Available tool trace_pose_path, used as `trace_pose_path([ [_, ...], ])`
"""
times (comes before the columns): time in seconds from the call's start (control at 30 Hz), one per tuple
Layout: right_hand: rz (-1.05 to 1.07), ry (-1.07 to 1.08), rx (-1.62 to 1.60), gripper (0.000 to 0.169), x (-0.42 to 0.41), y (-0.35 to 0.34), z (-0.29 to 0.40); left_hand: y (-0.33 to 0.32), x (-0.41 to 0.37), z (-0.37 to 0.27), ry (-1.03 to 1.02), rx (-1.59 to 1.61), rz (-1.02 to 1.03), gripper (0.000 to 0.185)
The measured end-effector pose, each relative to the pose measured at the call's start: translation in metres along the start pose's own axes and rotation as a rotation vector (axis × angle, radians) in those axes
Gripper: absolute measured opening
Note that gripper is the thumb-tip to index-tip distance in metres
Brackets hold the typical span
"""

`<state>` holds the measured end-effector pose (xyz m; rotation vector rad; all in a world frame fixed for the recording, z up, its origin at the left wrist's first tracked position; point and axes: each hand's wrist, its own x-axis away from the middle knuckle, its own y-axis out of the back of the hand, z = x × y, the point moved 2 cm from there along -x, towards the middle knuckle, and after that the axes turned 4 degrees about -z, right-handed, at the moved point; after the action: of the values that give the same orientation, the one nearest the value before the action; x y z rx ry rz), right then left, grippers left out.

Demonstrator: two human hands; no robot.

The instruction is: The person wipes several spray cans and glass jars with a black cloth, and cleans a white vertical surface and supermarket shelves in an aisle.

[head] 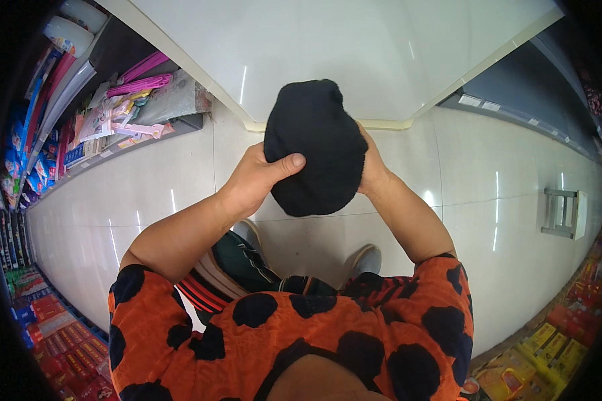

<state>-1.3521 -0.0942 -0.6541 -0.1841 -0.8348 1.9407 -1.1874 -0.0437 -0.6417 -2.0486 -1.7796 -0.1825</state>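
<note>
A soft black fabric piece [316, 150], perhaps folded, hangs in front of me between both hands. My left hand [253, 175] grips its left edge, the thumb lying flat across the near face and the fingers hidden behind. On the other side, my right hand [373, 163] holds the right edge, with most of its fingers out of sight behind the fabric. Beyond the hands, the near end of a glossy white panel or counter [331, 50] with a cream edge is partly covered by the fabric.
Shelving on the left bears pink hangers [139, 85] and packaged goods [42, 165]. A dark grey shelf [511, 85] stands at right. Farther down are a small step stool [564, 213], red boxes [75, 346] and yellow packages [547, 346]. Glossy tiles [306, 240] cover the floor.
</note>
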Motion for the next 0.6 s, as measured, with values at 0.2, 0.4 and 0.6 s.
trace_pose_path([
  [0.2, -0.035, 0.687, 0.997, 0.032, -0.006, -0.006, 0.018, 0.012, 0.000, 0.001, -0.100, 0.166, -0.176, 0.037],
  [0.4, 0.103, 0.115, -0.055, 0.031, 0.004, -0.004, 0.005, 0.013, 0.008, -0.003, -0.165, 0.110, -0.040, 0.059],
  [0.6, 0.046, 0.383, 0.706, 0.043, -0.003, -0.008, -0.007, 0.009, 0.006, -0.004, -0.047, 0.235, 0.020, 0.044],
])
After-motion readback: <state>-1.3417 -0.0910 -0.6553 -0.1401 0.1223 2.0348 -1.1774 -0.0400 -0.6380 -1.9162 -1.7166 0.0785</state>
